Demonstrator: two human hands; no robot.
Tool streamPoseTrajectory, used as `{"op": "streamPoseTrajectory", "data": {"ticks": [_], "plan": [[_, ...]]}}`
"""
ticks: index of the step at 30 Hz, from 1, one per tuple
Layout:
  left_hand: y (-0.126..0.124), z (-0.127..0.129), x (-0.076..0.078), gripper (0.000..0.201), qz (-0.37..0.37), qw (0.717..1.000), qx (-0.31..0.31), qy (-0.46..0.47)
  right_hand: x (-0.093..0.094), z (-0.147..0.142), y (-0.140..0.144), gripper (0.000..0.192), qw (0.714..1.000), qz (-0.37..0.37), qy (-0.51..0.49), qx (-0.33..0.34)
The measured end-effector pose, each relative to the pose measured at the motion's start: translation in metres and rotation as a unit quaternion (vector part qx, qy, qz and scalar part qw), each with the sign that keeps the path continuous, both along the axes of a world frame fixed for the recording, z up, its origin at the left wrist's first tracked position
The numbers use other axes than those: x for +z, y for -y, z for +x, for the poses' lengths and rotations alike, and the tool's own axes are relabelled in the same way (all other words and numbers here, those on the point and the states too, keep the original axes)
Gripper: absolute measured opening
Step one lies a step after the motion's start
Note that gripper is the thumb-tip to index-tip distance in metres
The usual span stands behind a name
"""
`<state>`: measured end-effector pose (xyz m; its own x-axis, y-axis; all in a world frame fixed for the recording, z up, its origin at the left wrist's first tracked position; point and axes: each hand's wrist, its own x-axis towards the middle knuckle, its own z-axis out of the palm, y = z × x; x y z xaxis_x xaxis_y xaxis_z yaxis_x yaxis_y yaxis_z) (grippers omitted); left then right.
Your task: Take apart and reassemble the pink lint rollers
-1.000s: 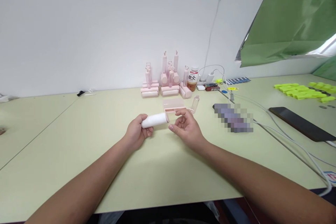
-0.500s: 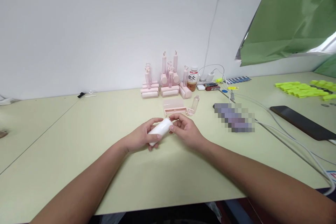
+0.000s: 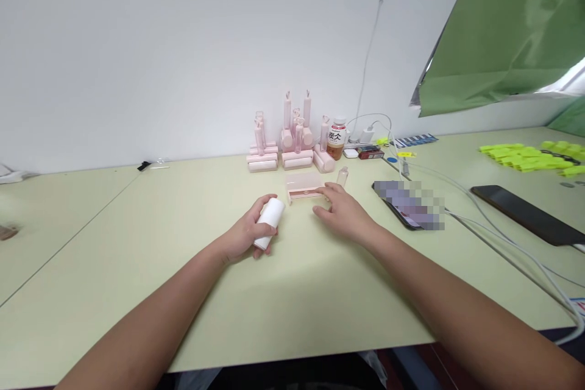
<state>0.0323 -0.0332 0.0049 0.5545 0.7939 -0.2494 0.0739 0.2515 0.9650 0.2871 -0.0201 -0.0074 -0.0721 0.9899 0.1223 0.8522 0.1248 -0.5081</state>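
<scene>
My left hand (image 3: 256, 231) is wrapped around a white lint-roller roll (image 3: 271, 214), held tilted above the table. My right hand (image 3: 342, 210) holds nothing that I can see; its thumb and fingers are apart. Its fingertips reach the right end of an open pink lint-roller case (image 3: 304, 186), whose lid leans back. Whether they touch the case cannot be told. Just behind that hand stands a clear pinkish tube (image 3: 342, 175), its lower part hidden by the fingers.
Several pink lint rollers (image 3: 298, 158) with upright handles stand against the wall beside a labelled bottle (image 3: 337, 137). To the right lie a phone (image 3: 406, 207), a dark slab-like device (image 3: 525, 213), white cables (image 3: 503, 237) and bright yellow pieces (image 3: 521, 157).
My right hand has left the white roll and moved forward to the pink case, covering the small pink piece beside it. My left hand has drawn slightly left, turning the roll more upright.
</scene>
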Motion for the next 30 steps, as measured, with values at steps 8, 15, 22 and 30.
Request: {"op": "streamPoseTrajectory", "data": {"ticks": [8, 15, 22, 30], "plan": [[-0.005, -0.002, -0.002, 0.079, 0.043, 0.997, 0.064, 0.014, -0.005, -0.005, -0.001, 0.049, 0.999, -0.003, -0.016, 0.048], [-0.009, -0.004, -0.005, 0.077, 0.061, 0.992, 0.107, 0.007, -0.008, 0.0, -0.009, 0.052, 1.0, 0.004, -0.02, 0.001], [-0.01, -0.005, -0.006, 0.077, 0.063, 0.992, 0.11, 0.02, -0.012, -0.007, -0.009, 0.044, 0.998, 0.018, -0.031, 0.041], [-0.017, -0.008, -0.006, 0.077, 0.078, 0.983, 0.164, 0.033, -0.018, -0.01, -0.01, 0.027, 0.997, 0.001, 0.01, 0.076]]}}
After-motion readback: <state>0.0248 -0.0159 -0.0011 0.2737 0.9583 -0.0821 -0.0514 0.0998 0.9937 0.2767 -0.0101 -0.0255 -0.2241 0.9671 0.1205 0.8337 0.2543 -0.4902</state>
